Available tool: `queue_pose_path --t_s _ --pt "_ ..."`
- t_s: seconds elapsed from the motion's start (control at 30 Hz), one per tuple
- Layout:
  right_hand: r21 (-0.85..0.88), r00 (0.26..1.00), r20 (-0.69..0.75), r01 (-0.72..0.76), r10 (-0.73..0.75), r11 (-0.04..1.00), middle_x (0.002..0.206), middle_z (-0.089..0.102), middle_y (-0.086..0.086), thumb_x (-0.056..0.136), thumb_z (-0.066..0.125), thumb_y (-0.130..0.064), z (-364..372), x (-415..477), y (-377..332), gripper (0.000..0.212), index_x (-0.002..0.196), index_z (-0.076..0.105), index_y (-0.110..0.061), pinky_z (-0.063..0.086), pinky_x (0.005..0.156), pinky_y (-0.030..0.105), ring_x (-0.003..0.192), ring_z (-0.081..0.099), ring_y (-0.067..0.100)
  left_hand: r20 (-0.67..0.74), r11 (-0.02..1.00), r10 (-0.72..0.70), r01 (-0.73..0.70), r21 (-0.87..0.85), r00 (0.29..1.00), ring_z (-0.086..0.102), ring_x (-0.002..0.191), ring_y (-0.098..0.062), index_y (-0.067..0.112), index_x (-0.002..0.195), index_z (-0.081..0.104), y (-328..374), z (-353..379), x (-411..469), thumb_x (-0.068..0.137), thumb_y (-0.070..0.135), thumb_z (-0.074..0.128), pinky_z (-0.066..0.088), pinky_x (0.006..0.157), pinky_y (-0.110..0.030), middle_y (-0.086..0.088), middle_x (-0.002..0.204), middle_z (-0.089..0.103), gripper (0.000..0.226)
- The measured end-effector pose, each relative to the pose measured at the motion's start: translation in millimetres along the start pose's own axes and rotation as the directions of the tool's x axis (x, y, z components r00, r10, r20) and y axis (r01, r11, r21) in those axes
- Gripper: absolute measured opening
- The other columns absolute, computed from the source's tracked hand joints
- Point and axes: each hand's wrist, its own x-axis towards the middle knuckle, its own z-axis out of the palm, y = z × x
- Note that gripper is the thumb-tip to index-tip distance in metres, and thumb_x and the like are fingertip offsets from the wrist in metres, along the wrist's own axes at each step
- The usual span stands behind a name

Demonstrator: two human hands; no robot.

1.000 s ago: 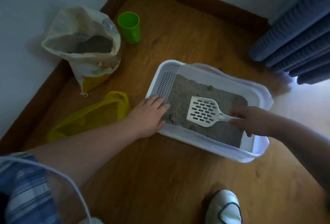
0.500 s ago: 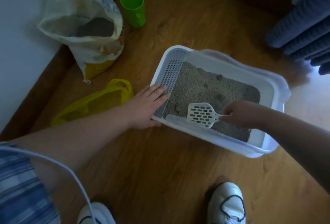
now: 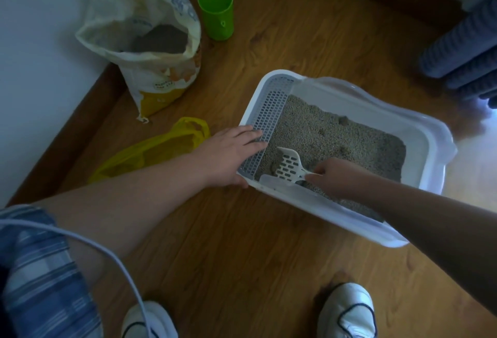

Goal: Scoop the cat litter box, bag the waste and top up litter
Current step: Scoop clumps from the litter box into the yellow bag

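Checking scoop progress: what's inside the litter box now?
Grey litter with a few clumps on top, and the white slotted scoop, gripped by the right hand, dug in at the near-left corner. Anything buried below the surface is hidden.

Light: dim, bluish daylight from the right
Glare: blown-out floor (image 3: 468, 181) past litter box (image 3: 349, 91)
Edges: wide-angle bending; sleeve (image 3: 40, 284) soft

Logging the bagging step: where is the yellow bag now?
Head view: the yellow bag lies on the floor, left of the litter box, in front of the litter sack.
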Motion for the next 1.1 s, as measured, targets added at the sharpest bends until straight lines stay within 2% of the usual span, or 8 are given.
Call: queue_pose_path --t_s 0.1,0.3,0.4,0.5,0.6,0.8,0.93,1.1 --pt "0.039 0.999 0.001 0.037 -0.037 0.999 0.069 0.068 0.000 0.100 0.048 -0.049 1 8 -7 0.035 0.086 0.068 -0.024 0.048 0.053 0.024 0.057 0.064 0.012 -0.002 1.000 -0.002 0.002 0.007 1.000 0.006 0.153 -0.019 0.030 0.158 0.017 0 -2 1 0.074 0.062 0.075 0.015 0.122 -0.042 0.004 0.167 0.011 0.107" --pt "0.185 0.995 0.024 0.094 -0.100 0.978 0.070 0.067 0.003 0.101 0.049 -0.044 6 19 -14 0.035 0.084 0.066 -0.020 0.054 0.059 0.029 0.055 0.062 0.013 -0.008 1.000 -0.004 0.004 0.009 1.000 0.007 0.153 -0.019 0.029 0.159 0.017 0 -2 0 0.074 0.062 0.075 0.014 0.122 -0.041 0.004 0.167 0.011 0.108" --pt "0.239 0.991 0.016 0.125 -0.133 0.963 0.067 0.066 0.002 0.102 0.051 -0.042 8 18 -8 0.035 0.086 0.066 -0.015 0.053 0.056 0.028 0.051 0.059 0.011 -0.006 1.000 -0.009 0.010 0.011 1.000 0.006 0.153 -0.019 0.029 0.159 0.017 2 -2 -1 0.074 0.060 0.075 0.014 0.122 -0.041 0.003 0.167 0.010 0.107" --pt "0.306 0.988 -0.001 0.150 -0.157 0.940 0.058 0.061 -0.003 0.101 0.053 -0.040 11 12 0 0.029 0.080 0.063 -0.023 0.047 0.051 0.024 0.041 0.053 0.004 0.008 1.000 -0.021 0.021 0.005 1.000 0.005 0.153 -0.019 0.029 0.159 0.016 4 -5 -1 0.075 0.059 0.076 0.015 0.122 -0.041 0.004 0.167 0.009 0.107" --pt "0.348 0.986 -0.010 0.162 -0.169 0.924 0.058 0.061 -0.003 0.101 0.054 -0.038 8 0 12 0.024 0.084 0.064 -0.025 0.047 0.049 0.021 0.041 0.053 0.003 0.031 0.999 -0.034 0.033 0.007 0.999 0.006 0.152 -0.021 0.028 0.158 0.016 9 -8 0 0.076 0.057 0.077 0.015 0.122 -0.043 0.002 0.167 0.009 0.106" --pt "0.404 0.992 -0.052 0.123 -0.111 0.907 0.052 0.060 -0.001 0.100 0.055 -0.035 9 -20 45 0.030 0.084 0.066 -0.013 0.047 0.053 0.028 0.042 0.052 0.010 0.010 0.999 -0.045 0.045 -0.001 0.999 0.014 0.149 -0.023 0.026 0.155 0.023 13 -14 3 0.077 0.059 0.074 0.020 0.122 -0.046 0.000 0.162 0.019 0.099" --pt "0.429 0.993 -0.072 0.119 -0.097 0.895 0.051 0.059 0.001 0.100 0.056 -0.035 13 -30 60 0.028 0.082 0.065 -0.015 0.043 0.049 0.024 0.042 0.052 0.013 0.002 0.999 -0.052 0.052 -0.003 0.999 0.015 0.148 -0.023 0.027 0.155 0.024 14 -12 3 0.077 0.060 0.073 0.021 0.122 -0.045 0.000 0.161 0.020 0.099" --pt "0.486 0.995 -0.098 0.068 -0.022 0.871 0.049 0.055 -0.001 0.101 0.055 -0.034 17 -34 63 0.033 0.082 0.062 -0.008 0.037 0.039 0.017 0.037 0.047 0.011 0.018 0.998 -0.063 0.064 -0.016 0.998 0.015 0.148 -0.023 0.028 0.155 0.023 14 -13 4 0.077 0.060 0.074 0.020 0.122 -0.044 0.001 0.161 0.020 0.099"
